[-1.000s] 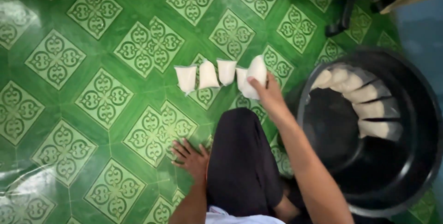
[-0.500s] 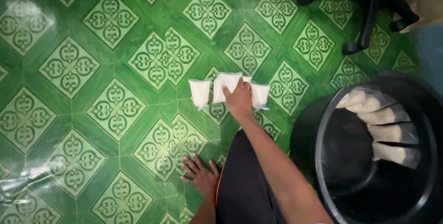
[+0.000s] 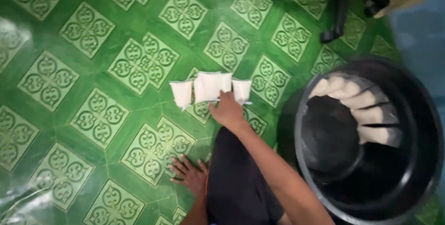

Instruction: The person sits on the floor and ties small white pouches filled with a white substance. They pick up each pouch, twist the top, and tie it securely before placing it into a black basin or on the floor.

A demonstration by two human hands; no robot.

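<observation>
A short row of white filled packets lies on the green patterned floor: one on the left, a bigger one in the middle and one on the right. My right hand reaches forward over my dark-trousered knee, its fingers closed on the near edge of the middle packet. My left hand rests flat on the tiles beside the knee, fingers spread, holding nothing.
A large black tub stands at the right, with several white packets lined up along its inner wall. A black wheeled chair base is at the top right. Clear plastic sheeting lies at the bottom left.
My right hand carried a white packet leftward from near the tub and brought it down onto the middle of the row. My left hand stayed flat on the floor. The view shifted.
</observation>
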